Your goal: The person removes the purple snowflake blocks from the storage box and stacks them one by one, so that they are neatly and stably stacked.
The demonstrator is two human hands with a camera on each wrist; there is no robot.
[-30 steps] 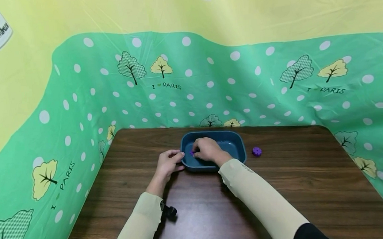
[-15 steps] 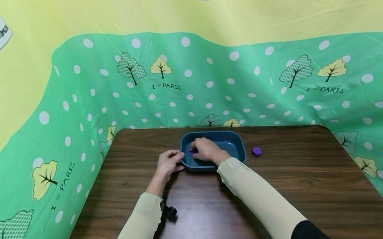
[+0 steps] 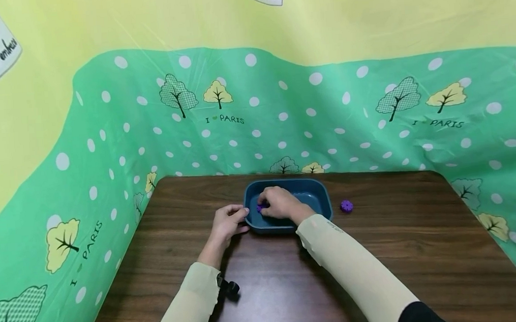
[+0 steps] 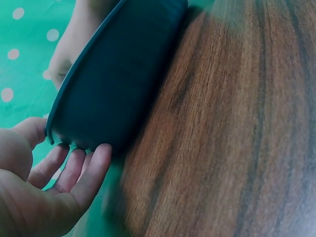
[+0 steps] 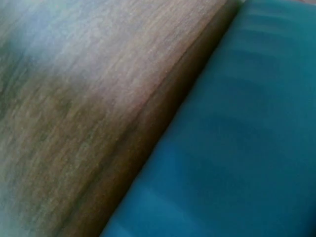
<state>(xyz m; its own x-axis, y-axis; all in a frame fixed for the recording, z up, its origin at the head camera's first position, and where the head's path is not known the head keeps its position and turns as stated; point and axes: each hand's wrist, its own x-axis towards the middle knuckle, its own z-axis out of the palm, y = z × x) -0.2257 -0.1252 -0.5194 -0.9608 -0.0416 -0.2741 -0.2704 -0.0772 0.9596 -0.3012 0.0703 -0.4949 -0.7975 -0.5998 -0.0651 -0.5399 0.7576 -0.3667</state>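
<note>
A dark blue plastic box (image 3: 315,193) stands on the wooden table, its long side toward me. My left hand (image 3: 227,221) holds its left end: in the left wrist view the thumb is at the rim and several fingertips (image 4: 102,150) touch the outer wall. My right hand (image 3: 280,202) reaches down inside the box, fingers curled, pinching a small purple notched piece (image 3: 260,208) that they mostly hide. To the right of the box lies a round purple notched disc (image 3: 346,206). The right wrist view shows only the blurred outer wall (image 5: 237,123), with no fingers.
The brown wooden table (image 3: 401,250) surrounds the box. Behind it and to the sides hangs a green and yellow cloth (image 3: 255,117) with dots and trees. A small black camera (image 3: 232,288) sits on the left wrist, close above the table.
The head view has tilted up slightly, so everything sits a little lower. Both hands stay at the box, and the right fingers shift slightly around the purple piece. The disc outside has not moved.
</note>
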